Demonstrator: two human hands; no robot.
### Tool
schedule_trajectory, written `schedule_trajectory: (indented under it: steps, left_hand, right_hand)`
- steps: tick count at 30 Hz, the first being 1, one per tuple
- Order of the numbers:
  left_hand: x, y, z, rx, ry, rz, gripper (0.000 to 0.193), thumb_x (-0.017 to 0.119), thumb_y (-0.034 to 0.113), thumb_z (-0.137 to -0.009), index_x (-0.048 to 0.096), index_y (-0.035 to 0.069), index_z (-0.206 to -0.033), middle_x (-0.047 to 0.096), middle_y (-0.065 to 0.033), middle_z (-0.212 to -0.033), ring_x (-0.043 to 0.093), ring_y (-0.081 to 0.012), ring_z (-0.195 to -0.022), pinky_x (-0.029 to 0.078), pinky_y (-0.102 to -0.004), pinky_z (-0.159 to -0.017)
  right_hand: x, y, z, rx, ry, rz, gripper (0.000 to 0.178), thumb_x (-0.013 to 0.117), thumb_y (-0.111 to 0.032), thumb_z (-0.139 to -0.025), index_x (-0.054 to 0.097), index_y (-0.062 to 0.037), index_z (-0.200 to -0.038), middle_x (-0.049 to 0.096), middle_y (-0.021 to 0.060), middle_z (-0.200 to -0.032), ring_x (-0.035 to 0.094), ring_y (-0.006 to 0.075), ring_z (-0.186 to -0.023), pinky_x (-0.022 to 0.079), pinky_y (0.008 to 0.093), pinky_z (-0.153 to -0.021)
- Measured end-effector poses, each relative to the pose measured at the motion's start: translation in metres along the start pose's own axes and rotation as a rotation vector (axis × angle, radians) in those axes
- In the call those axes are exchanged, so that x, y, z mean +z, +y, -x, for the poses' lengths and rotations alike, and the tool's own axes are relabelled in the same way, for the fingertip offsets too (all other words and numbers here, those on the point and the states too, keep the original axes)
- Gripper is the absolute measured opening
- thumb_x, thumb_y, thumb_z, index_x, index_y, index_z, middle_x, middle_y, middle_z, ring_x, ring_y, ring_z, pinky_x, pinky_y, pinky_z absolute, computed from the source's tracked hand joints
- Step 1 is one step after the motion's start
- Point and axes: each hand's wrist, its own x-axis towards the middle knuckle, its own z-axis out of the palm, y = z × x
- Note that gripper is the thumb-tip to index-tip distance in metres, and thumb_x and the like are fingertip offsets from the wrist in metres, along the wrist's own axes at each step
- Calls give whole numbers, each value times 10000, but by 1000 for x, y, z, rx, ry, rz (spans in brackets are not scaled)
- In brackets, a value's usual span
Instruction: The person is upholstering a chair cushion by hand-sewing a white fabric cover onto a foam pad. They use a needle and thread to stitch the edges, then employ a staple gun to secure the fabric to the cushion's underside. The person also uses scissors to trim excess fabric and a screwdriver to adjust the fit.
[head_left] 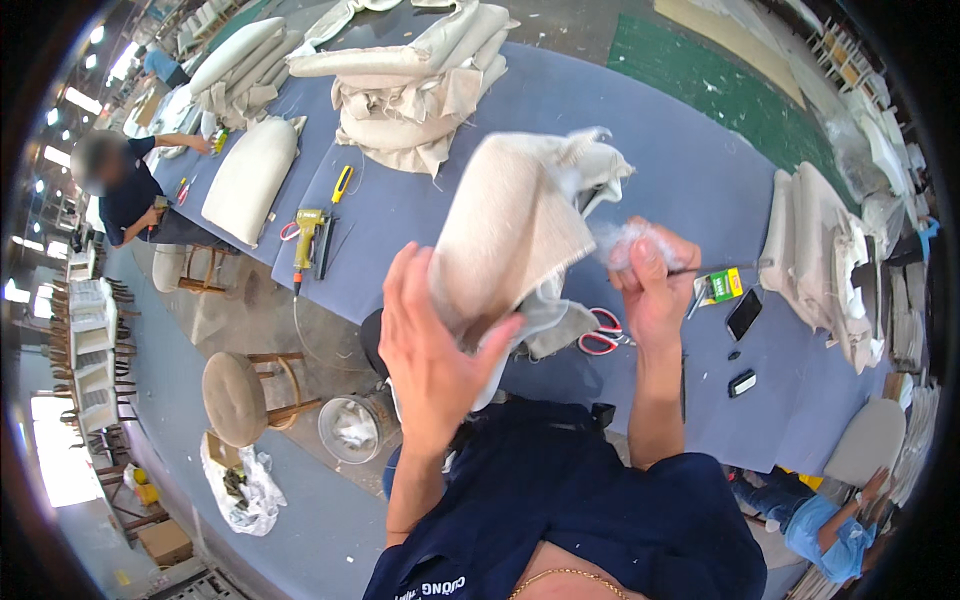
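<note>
My left hand [425,345] grips the near side of a beige fabric cushion [505,215], with its thumb spread along the lower edge. The cushion is tilted up above the table, and its right end shows loose, frayed cloth. Right of it, apart from the cloth, my right hand [655,285] pinches a tuft of white fibre stuffing [632,243]. A thin dark rod [715,266] also sticks out of that hand toward the right. Red-handled scissors [600,335] lie on the table below, between my hands.
Stacked beige cushions [410,95] stand at the far side of the blue-grey table [690,160]; more cushions [815,255] are at right. A yellow staple gun [308,235] lies left, a phone [743,315] right. A bucket [350,430] and stool [235,398] stand on the floor. Another person [130,190] works at left.
</note>
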Motion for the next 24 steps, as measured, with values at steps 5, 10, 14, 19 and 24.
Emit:
schedule_trajectory:
  steps: [5,10,14,19,24]
  left_hand:
    - [29,34,-37,286,64,-1,501,852,145,-680,481,41,-1000,470,-345,-1387,564,-502,-1184,485,-547,-996]
    - [44,33,-52,284,50,57,203,710,6,-773,535,11,-876,518,-303,-1352,594,-458,-1133,515,-519,-941]
    - [40,27,-71,92,-47,500,157,656,95,-939,660,-13,-1053,522,-258,-1389,549,-400,-1261,468,-457,-1022]
    - [39,2,-79,-25,-93,918,296,634,196,-1009,716,-77,-1091,473,-201,-1499,470,-299,-1376,355,-414,-1129]
    - [32,0,-74,-117,-150,1015,304,563,183,-1050,680,-50,-1206,459,-110,-1507,485,-187,-1337,349,-339,-1135]
  right_hand:
    - [-2,-13,4,29,-36,86,234,699,-181,-964,688,52,-957,517,-12,-637,388,62,-531,277,254,-473]
    - [-4,-28,4,80,-98,13,242,674,-172,-949,739,53,-1011,533,-9,-601,414,46,-509,310,232,-482]
    - [14,-20,-2,36,-138,-66,232,659,-174,-953,747,37,-989,611,21,-660,443,39,-530,327,214,-493]
    - [37,-6,-19,96,-323,-58,224,688,-170,-966,720,30,-1063,687,50,-832,576,57,-629,444,203,-589]
    - [55,4,-22,69,-238,-129,218,733,-136,-956,695,18,-1107,716,46,-935,664,76,-835,522,227,-723]
